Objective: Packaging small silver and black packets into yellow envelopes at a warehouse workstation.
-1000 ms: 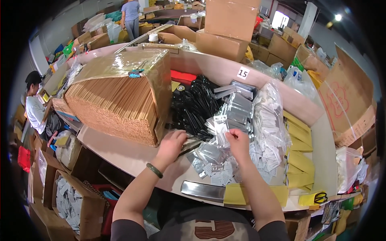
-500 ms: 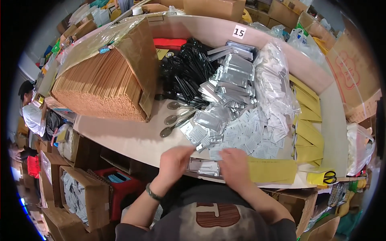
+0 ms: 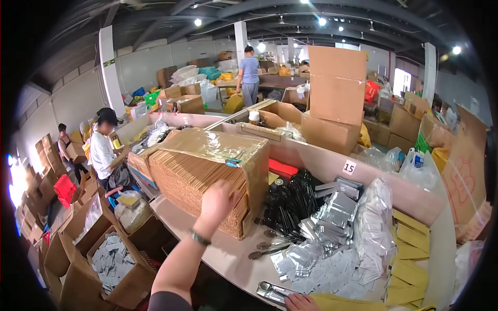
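Observation:
My left hand point(image 3: 219, 199) reaches out to a tight row of brown kraft mailers point(image 3: 189, 186), packed on edge in an open cardboard box point(image 3: 257, 171). Its fingers are apart at the right end of the row, with nothing visible in them. At the lower edge, my right hand point(image 3: 302, 302) shows only in part. Its fingers are bent over the right end of a narrow silvery packet point(image 3: 272, 291), which has a spoon-like shape in it. A yellow envelope point(image 3: 342, 302) lies beside that hand.
Black-wrapped cutlery point(image 3: 295, 202), loose spoons point(image 3: 262, 254), silver sachets point(image 3: 332, 212), white printed packets point(image 3: 332, 272) and a clear bag of white packets point(image 3: 373, 223) cover the table. Yellow envelopes point(image 3: 410, 264) lie along the right side. A raised board point(image 3: 321, 155) edges the back. Other people work farther off.
The view has tilted up, showing the hall. My left hand has left the narrow packet and moved up and left to the brown mailers. My right hand stays by the packet.

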Action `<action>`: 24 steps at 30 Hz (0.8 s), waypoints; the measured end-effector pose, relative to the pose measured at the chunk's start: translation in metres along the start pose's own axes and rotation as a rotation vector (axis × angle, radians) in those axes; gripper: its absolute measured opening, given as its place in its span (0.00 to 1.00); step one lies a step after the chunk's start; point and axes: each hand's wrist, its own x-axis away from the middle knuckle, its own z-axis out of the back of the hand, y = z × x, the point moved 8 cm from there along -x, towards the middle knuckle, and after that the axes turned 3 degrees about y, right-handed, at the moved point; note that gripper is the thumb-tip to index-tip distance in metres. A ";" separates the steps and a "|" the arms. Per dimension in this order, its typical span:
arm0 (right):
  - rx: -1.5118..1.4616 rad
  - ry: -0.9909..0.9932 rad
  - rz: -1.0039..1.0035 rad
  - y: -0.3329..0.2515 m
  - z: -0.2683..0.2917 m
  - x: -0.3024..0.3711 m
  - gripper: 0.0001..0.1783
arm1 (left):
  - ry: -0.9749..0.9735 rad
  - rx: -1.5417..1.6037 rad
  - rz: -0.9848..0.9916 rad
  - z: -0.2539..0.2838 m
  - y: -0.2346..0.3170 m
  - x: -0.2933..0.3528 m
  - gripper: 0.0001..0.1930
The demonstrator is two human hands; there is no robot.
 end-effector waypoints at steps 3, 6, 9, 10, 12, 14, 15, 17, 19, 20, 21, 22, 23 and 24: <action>0.022 0.001 -0.012 -0.001 0.002 -0.004 0.25 | -0.356 -0.170 0.149 -0.045 -0.047 -0.008 0.07; 0.051 0.020 -0.020 0.006 -0.015 0.008 0.25 | -0.504 -0.223 0.169 -0.066 -0.056 -0.014 0.06; 0.016 -0.011 -0.099 0.018 -0.016 0.020 0.21 | -0.475 -0.331 0.142 -0.077 -0.051 -0.018 0.04; 0.036 -0.040 -0.080 0.017 0.000 0.009 0.18 | -0.428 -0.391 0.136 -0.078 -0.058 -0.022 0.04; 0.091 -0.048 -0.062 0.017 0.010 0.001 0.22 | -0.204 -0.402 0.046 -0.055 -0.085 -0.018 0.05; 0.042 -0.106 -0.197 0.023 0.031 -0.002 0.22 | -0.189 -0.016 0.338 -0.010 -0.089 -0.002 0.12; 0.012 -0.114 -0.252 0.032 0.035 0.002 0.23 | -0.046 0.210 0.431 0.009 -0.086 0.021 0.18; -0.075 -0.121 -0.297 0.040 0.037 0.009 0.24 | -0.148 0.451 0.623 0.023 -0.089 0.077 0.13; -0.118 -0.104 -0.302 0.045 0.033 0.008 0.24 | -0.023 0.737 0.826 0.015 -0.087 0.156 0.08; -0.124 -0.105 -0.297 0.044 0.032 0.009 0.24 | -0.220 0.883 0.821 -0.008 -0.069 0.189 0.08; -0.132 -0.110 -0.284 0.043 0.031 0.010 0.24 | -0.587 0.835 0.831 -0.026 -0.031 0.206 0.08; -0.135 -0.120 -0.290 0.044 0.032 0.012 0.24 | -0.953 0.779 0.823 -0.043 0.007 0.227 0.09; -0.104 -0.141 -0.293 0.043 0.032 0.013 0.24 | -1.057 0.925 0.764 -0.055 0.033 0.240 0.08; -0.074 -0.160 -0.290 0.042 0.033 0.012 0.24 | -1.150 1.071 0.701 -0.065 0.050 0.252 0.08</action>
